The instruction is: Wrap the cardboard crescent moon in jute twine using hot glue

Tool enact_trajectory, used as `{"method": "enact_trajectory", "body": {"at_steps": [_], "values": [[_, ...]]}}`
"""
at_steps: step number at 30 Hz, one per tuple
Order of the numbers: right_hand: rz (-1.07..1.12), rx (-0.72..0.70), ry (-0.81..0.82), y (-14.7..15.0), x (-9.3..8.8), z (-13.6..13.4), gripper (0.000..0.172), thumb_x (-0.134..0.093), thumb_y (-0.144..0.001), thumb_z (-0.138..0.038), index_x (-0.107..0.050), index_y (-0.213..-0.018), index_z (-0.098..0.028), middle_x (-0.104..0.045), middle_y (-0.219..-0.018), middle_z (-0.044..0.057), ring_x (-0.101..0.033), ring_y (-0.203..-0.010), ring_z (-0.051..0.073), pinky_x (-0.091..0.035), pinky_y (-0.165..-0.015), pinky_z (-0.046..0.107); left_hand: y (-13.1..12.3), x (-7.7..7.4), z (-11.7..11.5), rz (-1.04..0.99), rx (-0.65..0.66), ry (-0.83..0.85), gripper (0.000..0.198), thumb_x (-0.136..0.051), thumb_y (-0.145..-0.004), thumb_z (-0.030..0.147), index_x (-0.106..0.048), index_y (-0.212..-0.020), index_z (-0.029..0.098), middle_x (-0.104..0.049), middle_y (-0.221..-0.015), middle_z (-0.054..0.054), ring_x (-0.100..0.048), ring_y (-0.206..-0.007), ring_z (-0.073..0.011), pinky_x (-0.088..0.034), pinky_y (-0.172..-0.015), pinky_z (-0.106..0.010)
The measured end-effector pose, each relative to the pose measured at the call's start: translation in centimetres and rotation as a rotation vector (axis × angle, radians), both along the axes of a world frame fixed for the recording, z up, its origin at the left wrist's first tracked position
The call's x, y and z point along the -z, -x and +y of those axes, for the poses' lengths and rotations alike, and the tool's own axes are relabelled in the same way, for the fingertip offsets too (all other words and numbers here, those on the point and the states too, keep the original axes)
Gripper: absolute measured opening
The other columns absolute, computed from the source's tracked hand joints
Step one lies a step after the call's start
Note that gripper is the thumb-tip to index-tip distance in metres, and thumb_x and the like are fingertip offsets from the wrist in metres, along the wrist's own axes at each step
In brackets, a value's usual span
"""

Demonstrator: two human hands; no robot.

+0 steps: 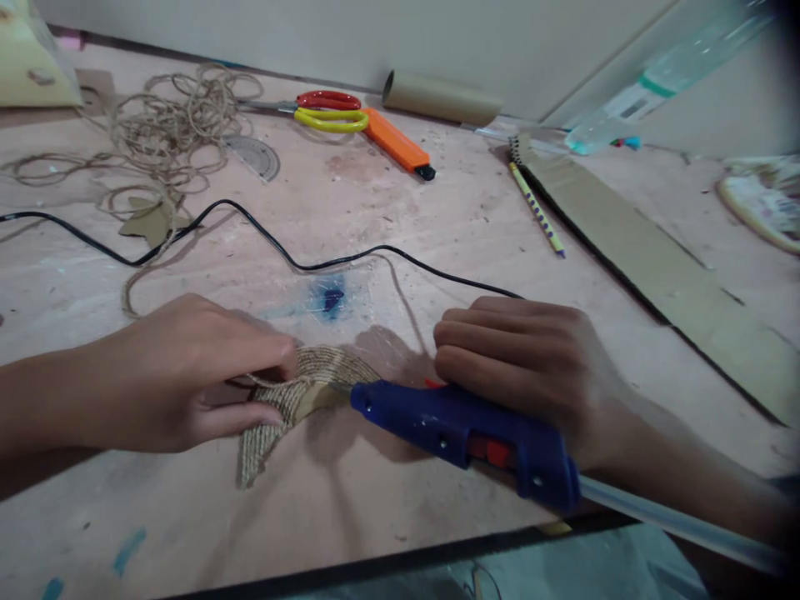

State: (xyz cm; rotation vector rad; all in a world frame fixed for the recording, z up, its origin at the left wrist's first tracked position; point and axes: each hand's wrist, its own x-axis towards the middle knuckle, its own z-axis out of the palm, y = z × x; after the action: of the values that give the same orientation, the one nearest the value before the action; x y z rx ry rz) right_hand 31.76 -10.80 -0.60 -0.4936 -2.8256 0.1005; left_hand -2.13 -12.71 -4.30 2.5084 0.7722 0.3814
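Observation:
My right hand (531,367) is closed round a blue glue gun (462,429) with an orange trigger, its nozzle pointing left at a cardboard shape wrapped in jute twine (312,383). A clear glue stick (675,521) sticks out of the gun's back. My left hand (187,375) pinches the twine-wrapped shape and a strand of twine, holding it flat on the pinkish table (375,217). The gun's black cord (250,225) runs across the table to the left.
A loose pile of jute twine (168,125) and a protractor (253,154) lie at the back left. Red and yellow scissors (328,110), an orange utility knife (400,150), a cardboard tube (441,98), a pencil (536,208) and a long cardboard strip (650,258) lie behind.

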Motion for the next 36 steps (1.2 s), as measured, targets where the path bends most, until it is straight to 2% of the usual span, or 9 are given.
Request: {"method": "enact_trajectory", "body": {"at_steps": [6, 11, 16, 19, 23, 26, 30, 33, 36], "values": [[-0.029, 0.064, 0.052, -1.0, -0.6, -0.9, 0.039, -0.049, -0.121, -0.044, -0.067, -0.095, -0.021, -0.066, -0.078, 0.004, -0.058, -0.066, 0.020, -0.041, -0.065, 0.039, -0.1, 0.0, 0.2, -0.005, 0.028, 0.034, 0.015, -0.061, -0.111, 0.034, -0.070, -0.105, 0.025, -0.076, -0.084, 0.003, -0.068, -0.068, -0.0169, -0.041, -0.063, -0.028], [0.170, 0.177, 0.208, -2.4, -0.9, 0.1, 0.033, -0.089, -0.097, -0.056, -0.072, -0.100, -0.027, -0.063, -0.072, -0.003, -0.057, -0.063, 0.019, -0.040, -0.065, 0.040, -0.1, -0.3, 0.3, -0.012, 0.062, -0.025, 0.012, -0.061, -0.109, 0.031, -0.067, -0.101, 0.024, -0.072, -0.085, 0.001, -0.066, -0.074, -0.0198, -0.045, -0.069, -0.031], [0.204, 0.218, 0.082, -1.6, -0.2, 1.3, 0.034, -0.066, -0.109, -0.055, -0.067, -0.124, -0.024, -0.074, -0.100, 0.008, -0.068, -0.086, 0.028, -0.050, -0.077, 0.042, -0.1, -1.1, -0.3, -0.108, 0.021, -0.339, 0.026, -0.063, -0.110, 0.028, -0.064, -0.134, 0.021, -0.073, -0.130, -0.013, -0.070, -0.111, -0.0289, -0.050, -0.093, -0.039], [0.198, 0.322, 0.119, -0.3, 0.3, 1.0, 0.039, -0.062, -0.105, -0.033, -0.060, -0.143, -0.021, -0.072, -0.122, 0.013, -0.069, -0.104, 0.030, -0.055, -0.086, 0.042, -0.5, -2.2, -1.5, -0.173, -0.004, -0.342, 0.016, -0.057, -0.109, 0.018, -0.065, -0.122, 0.024, -0.076, -0.108, -0.006, -0.067, -0.090, -0.0241, -0.045, -0.081, -0.040], [0.230, 0.387, 0.229, 1.4, -0.1, 0.0, 0.037, -0.059, -0.101, -0.016, -0.061, -0.137, -0.020, -0.068, -0.125, 0.013, -0.068, -0.108, 0.026, -0.057, -0.093, 0.040, -1.2, -3.2, -3.6, -0.213, 0.003, -0.165, 0.015, -0.056, -0.112, 0.022, -0.068, -0.119, 0.026, -0.074, -0.087, -0.001, -0.063, -0.074, -0.0220, -0.042, -0.069, -0.039], [0.322, 0.459, 0.283, 2.8, -0.8, -0.8, 0.032, -0.060, -0.096, -0.011, -0.062, -0.126, -0.023, -0.073, -0.120, 0.008, -0.069, -0.093, 0.020, -0.055, -0.081, 0.032, -1.8, -3.5, -4.8, -0.274, -0.007, 0.035, 0.018, -0.059, -0.112, 0.023, -0.072, -0.122, 0.030, -0.081, -0.102, 0.000, -0.072, -0.086, -0.0199, -0.052, -0.075, -0.033], [0.411, 0.514, 0.432, 4.9, -1.6, -1.7, 0.032, -0.066, -0.096, -0.012, -0.059, -0.124, -0.026, -0.078, -0.098, -0.001, -0.069, -0.080, 0.018, -0.051, -0.072, 0.027, -2.9, -3.7, -5.7, -0.282, -0.012, 0.483, 0.016, -0.061, -0.109, 0.034, -0.074, -0.101, 0.030, -0.079, -0.089, 0.005, -0.071, -0.075, -0.0157, -0.055, -0.065, -0.025], [0.453, 0.496, 0.441, 6.0, -1.5, -2.0, 0.033, -0.067, -0.097, -0.013, -0.060, -0.127, -0.026, -0.078, -0.098, -0.002, -0.069, -0.080, 0.015, -0.050, -0.072, 0.025, -3.7, -3.7, -6.0, -0.322, -0.047, 0.736, 0.028, -0.059, -0.106, 0.045, -0.072, -0.091, 0.027, -0.076, -0.085, 0.000, -0.069, -0.075, -0.0192, -0.053, -0.061, -0.026], [0.472, 0.483, 0.400, 6.4, -1.1, -2.1, 0.035, -0.069, -0.097, -0.014, -0.061, -0.129, -0.026, -0.075, -0.096, -0.004, -0.063, -0.074, 0.013, -0.044, -0.067, 0.023, -3.8, -3.6, -6.3, -0.351, -0.144, 0.819, 0.045, -0.055, -0.108, 0.059, -0.069, -0.084, 0.024, -0.066, -0.078, 0.000, -0.062, -0.071, -0.0179, -0.048, -0.058, -0.024]]}}
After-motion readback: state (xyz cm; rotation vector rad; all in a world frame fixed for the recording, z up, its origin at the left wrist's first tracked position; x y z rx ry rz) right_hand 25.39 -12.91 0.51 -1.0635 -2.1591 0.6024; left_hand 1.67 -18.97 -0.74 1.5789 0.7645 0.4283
